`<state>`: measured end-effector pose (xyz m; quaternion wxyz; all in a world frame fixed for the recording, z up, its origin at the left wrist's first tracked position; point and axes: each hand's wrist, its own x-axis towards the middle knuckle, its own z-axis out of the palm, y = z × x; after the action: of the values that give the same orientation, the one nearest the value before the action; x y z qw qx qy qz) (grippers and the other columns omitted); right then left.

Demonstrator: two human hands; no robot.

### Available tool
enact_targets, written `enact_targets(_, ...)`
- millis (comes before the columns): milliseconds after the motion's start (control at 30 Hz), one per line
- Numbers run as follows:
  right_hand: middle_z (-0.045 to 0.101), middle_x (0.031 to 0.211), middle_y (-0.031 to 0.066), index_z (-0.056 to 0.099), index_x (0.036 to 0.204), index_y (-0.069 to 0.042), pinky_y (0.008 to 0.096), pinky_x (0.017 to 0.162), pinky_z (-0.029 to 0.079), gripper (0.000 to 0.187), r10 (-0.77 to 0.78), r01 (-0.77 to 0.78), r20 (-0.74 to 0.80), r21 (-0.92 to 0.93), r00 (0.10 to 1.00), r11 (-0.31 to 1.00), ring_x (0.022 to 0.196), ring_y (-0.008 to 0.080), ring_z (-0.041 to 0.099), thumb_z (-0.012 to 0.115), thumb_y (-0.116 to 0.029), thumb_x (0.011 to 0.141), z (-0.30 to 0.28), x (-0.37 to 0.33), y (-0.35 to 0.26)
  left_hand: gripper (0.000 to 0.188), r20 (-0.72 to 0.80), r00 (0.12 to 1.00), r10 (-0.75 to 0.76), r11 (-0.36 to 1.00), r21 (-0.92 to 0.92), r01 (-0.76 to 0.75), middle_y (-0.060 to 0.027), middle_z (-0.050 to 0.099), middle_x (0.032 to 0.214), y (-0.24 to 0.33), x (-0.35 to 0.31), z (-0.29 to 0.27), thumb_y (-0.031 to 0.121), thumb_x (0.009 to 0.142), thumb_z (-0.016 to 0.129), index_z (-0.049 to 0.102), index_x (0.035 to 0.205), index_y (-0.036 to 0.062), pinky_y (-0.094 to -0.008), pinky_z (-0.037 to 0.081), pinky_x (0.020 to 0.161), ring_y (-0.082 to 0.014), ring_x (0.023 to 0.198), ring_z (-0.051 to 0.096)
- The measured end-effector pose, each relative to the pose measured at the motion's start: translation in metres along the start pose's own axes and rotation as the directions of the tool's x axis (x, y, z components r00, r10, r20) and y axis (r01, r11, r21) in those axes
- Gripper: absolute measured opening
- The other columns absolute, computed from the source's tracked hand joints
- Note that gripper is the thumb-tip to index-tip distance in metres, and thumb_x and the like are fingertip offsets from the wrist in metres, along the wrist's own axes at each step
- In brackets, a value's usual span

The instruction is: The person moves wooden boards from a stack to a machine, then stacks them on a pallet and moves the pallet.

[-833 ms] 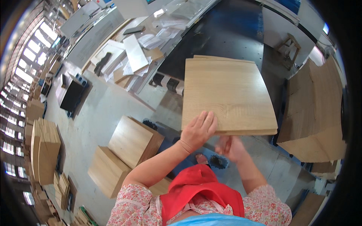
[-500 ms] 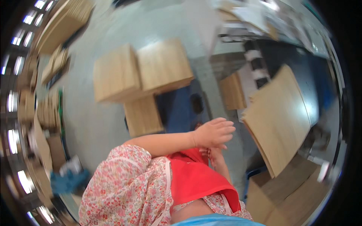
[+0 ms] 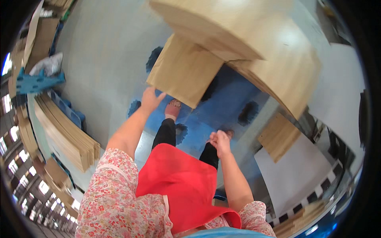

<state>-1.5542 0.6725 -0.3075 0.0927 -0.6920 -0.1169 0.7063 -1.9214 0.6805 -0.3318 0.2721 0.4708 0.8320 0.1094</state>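
Observation:
My left hand [image 3: 150,100] is open, thumb apart from the fingers, close to the near left corner of a low stack of light wood-coloured boards [image 3: 186,71]. Whether its fingertips touch the boards I cannot tell. The stack lies on a blue pallet [image 3: 234,89] with dark openings. My right hand [image 3: 220,141] hangs over the pallet's near right part, fingers curled in, with nothing seen in them. Beyond the low stack rise two taller board stacks, the left one [image 3: 210,29] and the right one [image 3: 285,51], both somewhat blurred.
My feet stand on the blue pallet, the left foot [image 3: 172,109] just before the low stack. At right are a small wood-coloured board [image 3: 279,137] and a white sheet-like surface [image 3: 291,170]. Long boards [image 3: 65,131] are stacked at left, near a blue plastic piece [image 3: 39,82].
My view has turned right and come nearer the stacks. My hands, close together before, are now apart: the left reaches toward the low stack, the right is off to the right.

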Motion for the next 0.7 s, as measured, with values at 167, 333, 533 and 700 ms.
enact_targets(167, 0.039, 0.134, 0.0138, 0.026, 0.137, 0.001, 0.0397, 0.095, 0.040, 0.065, -0.024, 0.023, -0.018, -0.087, 1.000, 0.996, 0.122, 0.0256, 0.042, 0.050, -0.040, 0.092, 0.075, 0.157, -0.005, 0.074, -0.139, 0.985, -0.105, 0.990, 0.080, 0.116, -0.0249, 0.050, 0.120, -0.135, 0.105, 0.086, 0.047, 0.071, 0.072, 0.048, 0.120, -0.0034, -0.0426, 0.040, 0.093, -0.0358, 0.112, 0.048)
enact_targets(333, 0.030, 0.142, 0.0107, 0.020, 0.141, -0.003, 0.0413, 0.103, 0.031, 0.081, -0.078, 0.078, 0.006, -0.102, 0.997, 0.992, 0.131, 0.0248, 0.030, 0.054, -0.052, 0.086, 0.113, 0.265, -0.002, 0.074, -0.088, 0.970, -0.225, 0.973, 0.036, 0.229, -0.0212, 0.056, 0.112, -0.190, 0.162, 0.135, 0.053, 0.067, 0.072, 0.053, 0.116, 0.0002, -0.0428, 0.043, 0.089, -0.0352, 0.109, 0.051)
enact_targets(533, 0.038, 0.138, 0.0050, 0.032, 0.138, -0.007, 0.0377, 0.102, 0.033, 0.076, -0.110, 0.110, 0.048, 0.011, 0.993, 0.994, 0.125, 0.0219, 0.038, 0.052, -0.058, 0.085, 0.121, 0.292, 0.008, 0.061, -0.052, 0.929, -0.366, 0.917, -0.189, 0.350, -0.0169, 0.060, 0.106, -0.166, 0.126, 0.156, 0.042, 0.062, 0.079, 0.059, 0.108, 0.0072, -0.0432, 0.045, 0.086, -0.0332, 0.101, 0.056)
enact_targets(700, 0.043, 0.134, 0.0071, 0.032, 0.137, -0.005, 0.0353, 0.099, 0.037, 0.076, -0.135, 0.123, -0.101, -0.119, 0.986, 0.985, 0.120, 0.0226, 0.043, 0.054, -0.055, 0.085, 0.091, 0.276, 0.004, 0.078, 0.083, 0.828, -0.554, 0.818, -0.132, 0.560, -0.0186, 0.057, 0.111, -0.145, 0.078, 0.173, 0.047, 0.060, 0.080, 0.053, 0.117, 0.0011, -0.0399, 0.045, 0.088, -0.0321, 0.105, 0.055)
